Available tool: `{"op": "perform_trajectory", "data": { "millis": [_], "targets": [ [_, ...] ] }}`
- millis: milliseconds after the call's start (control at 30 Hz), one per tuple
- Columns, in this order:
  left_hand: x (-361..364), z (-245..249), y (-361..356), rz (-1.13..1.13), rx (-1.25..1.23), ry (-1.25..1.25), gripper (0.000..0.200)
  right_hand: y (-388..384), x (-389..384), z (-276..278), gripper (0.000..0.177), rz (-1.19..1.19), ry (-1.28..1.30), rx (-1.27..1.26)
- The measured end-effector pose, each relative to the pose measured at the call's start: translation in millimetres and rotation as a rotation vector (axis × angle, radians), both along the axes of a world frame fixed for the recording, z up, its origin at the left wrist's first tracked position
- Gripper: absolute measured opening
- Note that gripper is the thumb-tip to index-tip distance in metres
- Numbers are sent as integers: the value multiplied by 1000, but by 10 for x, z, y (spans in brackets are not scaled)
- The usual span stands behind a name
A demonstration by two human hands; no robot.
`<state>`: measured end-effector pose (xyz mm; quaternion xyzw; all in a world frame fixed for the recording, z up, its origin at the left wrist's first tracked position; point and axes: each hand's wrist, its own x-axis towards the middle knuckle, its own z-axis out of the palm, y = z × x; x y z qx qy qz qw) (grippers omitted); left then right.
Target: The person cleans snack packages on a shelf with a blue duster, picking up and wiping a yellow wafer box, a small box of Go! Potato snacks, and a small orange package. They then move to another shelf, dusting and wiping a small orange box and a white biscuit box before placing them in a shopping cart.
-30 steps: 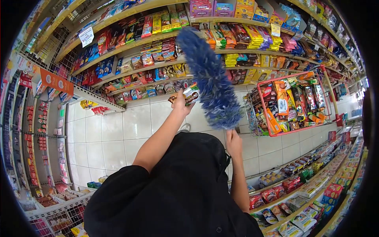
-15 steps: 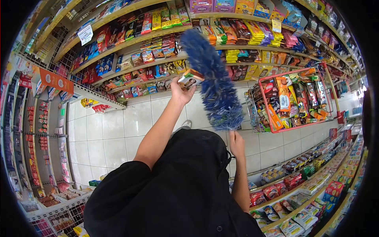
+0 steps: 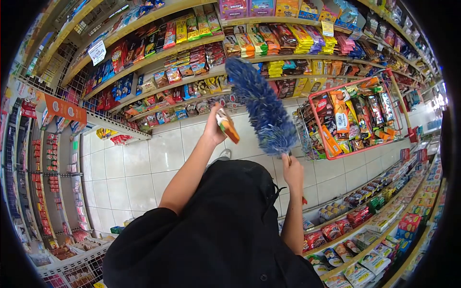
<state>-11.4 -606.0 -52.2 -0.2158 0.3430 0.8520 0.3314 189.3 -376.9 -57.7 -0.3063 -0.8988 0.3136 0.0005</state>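
Note:
My left hand (image 3: pixel 214 128) is closed around a small snack pack (image 3: pixel 227 126) with brown, white and orange sides, tilted with one edge towards me above the floor. In my right hand (image 3: pixel 293 173) is the handle of a fluffy blue feather duster (image 3: pixel 265 106), gripped just below the fibres. The duster's head slants up and to the left, and its tip overlaps the lower shelves in this view. A narrow gap separates the pack from the duster's fibres.
Shelves of packaged sweets (image 3: pixel 201 53) curve across the front. A red-rimmed shopping basket (image 3: pixel 330 157) full of snack packs stands to the right. Another stocked shelf (image 3: pixel 331 261) runs along the lower right, and a wire rack (image 3: pixel 72 266) is at lower left. Pale tiles (image 3: pixel 163 149) cover the floor.
The snack pack has turned in my left hand, from its printed face showing to a steep tilt, and come slightly lower. The duster's tip has dropped a little and swung slightly right.

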Motion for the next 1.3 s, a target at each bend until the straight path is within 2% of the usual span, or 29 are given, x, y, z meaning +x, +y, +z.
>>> {"op": "perform_trajectory", "data": {
  "millis": [33,133,167,267,300,400,433,600,667,733,767,867,933,1000,1067,1167,1300],
  "targets": [
    [-24,25,-26,52,-23,-25,54,28,51,-68,44,-3,56,-45],
    [-132,92,-188,12,138,82,53,30,190,-66,45,-15,105,-162],
    [-169,100,-205,120,262,24,55,19,230,-56,45,-22,101,-198],
    [-353,-279,-374,325,243,-76,53,-7,317,-153,44,-42,133,-247],
    [-395,-317,-385,309,150,55,53,-23,335,-156,44,-49,124,-233],
    [-394,-284,-250,232,189,156,54,-85,365,-124,43,-59,109,-190],
    [-438,-472,-242,233,222,95,58,-95,378,-87,42,-53,108,-176],
    [-327,-428,170,148,124,22,70,-152,326,166,39,4,110,-121],
    [-332,-516,352,98,111,88,66,-216,233,242,39,34,92,-64],
    [-183,-290,587,15,224,71,63,-276,112,249,40,30,30,17],
    [-128,-174,635,13,205,5,57,-283,81,232,40,32,0,59],
    [-43,-201,648,81,81,135,57,-194,49,26,42,-36,-22,77],
    [-41,-300,578,49,132,194,56,-110,100,-102,43,-90,-60,54],
    [-82,-353,404,6,144,115,56,1,263,-245,44,-161,-82,60],
    [-76,-199,253,-61,178,159,59,103,520,-414,46,-228,-80,88],
    [-64,-213,-15,-36,134,55,47,321,831,-617,44,-255,-2,46],
    [-31,-539,-315,30,52,-52,35,788,661,-362,38,-347,139,73]
  ]
}}
